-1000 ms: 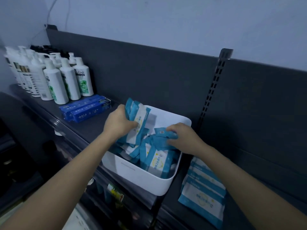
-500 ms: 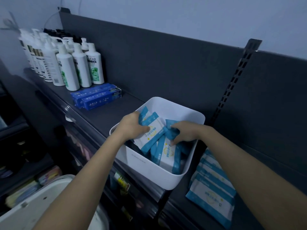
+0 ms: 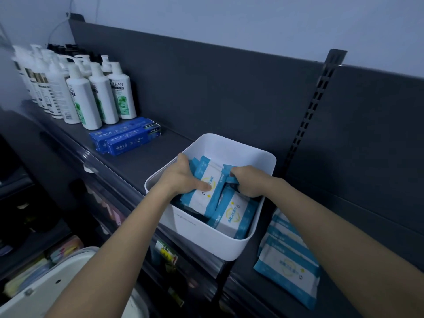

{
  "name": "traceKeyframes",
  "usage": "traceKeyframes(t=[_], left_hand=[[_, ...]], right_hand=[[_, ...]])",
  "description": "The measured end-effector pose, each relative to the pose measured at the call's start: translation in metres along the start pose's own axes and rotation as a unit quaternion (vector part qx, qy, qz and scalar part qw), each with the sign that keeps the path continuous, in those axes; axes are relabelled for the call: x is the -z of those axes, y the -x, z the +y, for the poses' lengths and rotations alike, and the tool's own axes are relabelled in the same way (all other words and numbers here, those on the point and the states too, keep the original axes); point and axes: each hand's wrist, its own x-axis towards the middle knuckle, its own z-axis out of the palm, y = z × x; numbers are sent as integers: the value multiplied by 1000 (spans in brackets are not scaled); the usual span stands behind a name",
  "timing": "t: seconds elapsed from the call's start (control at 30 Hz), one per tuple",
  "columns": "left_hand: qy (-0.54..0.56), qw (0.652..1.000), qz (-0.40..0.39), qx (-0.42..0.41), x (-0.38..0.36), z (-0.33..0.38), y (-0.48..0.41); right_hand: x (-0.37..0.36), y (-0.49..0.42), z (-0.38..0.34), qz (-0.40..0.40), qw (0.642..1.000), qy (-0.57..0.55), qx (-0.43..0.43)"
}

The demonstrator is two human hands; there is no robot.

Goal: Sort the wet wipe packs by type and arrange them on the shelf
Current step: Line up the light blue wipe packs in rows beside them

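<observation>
1. Fingers first: the left hand (image 3: 181, 177) has its fingers curled round the back of a small bunch of wet wipe packs (image 3: 207, 177). The thumb (image 3: 203, 185) presses on the white face of the front one. So that's a proper grip, not spread.
2. Far left and lower down, below the shelf (image 3: 137, 161), there's a white tub (image 3: 46, 288). It's only partly in view.
3. Up on the shelf's left end, white pump bottles (image 3: 98, 99) stand upright in rows. The front ones have green labels.
4. Just right of them, two blue boxes (image 3: 126, 138) lie flat side by side.
5. Next comes the white bin (image 3: 202, 235), sitting on the shelf. Its near corner looks like it pokes past the front edge. Both hands are inside it.
6. The right hand (image 3: 250, 183) is just beside the left, with its fingers (image 3: 237, 174) curled down and closed on the blue ends of the middle packs (image 3: 229, 174).
7. One loose pack (image 3: 234, 216) leans in the bin's near right corner.
8. Right of the bin, a stack of matching blue and white packs (image 3: 286, 267) lies flat on the shelf, partly hidden by the right forearm.
</observation>
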Motion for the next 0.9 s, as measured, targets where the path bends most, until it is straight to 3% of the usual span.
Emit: traceKeyframes(t=[0.13,0.3,0.4,0.5,0.73,0.9], left_hand=[[43,999,12,-30,3,-1,1],[106,992,57,-22,7,-4,0],[127,988,88,-4,9,-2,4],[152,988,0,13,9,4,9],[72,992,-108,-6,2,9,7],[123,992,-3,-24,-5,9,6]], right_hand=[[6,4,5,38,998,-46,-2],[18,13,7,139,980,-135,-49],[23,20,9,212,941,-250,-87],[23,25,11,257,881,-385,-97],[12,37,5,235,830,-499,-82],[5,41,3,301,750,-577,-116]])
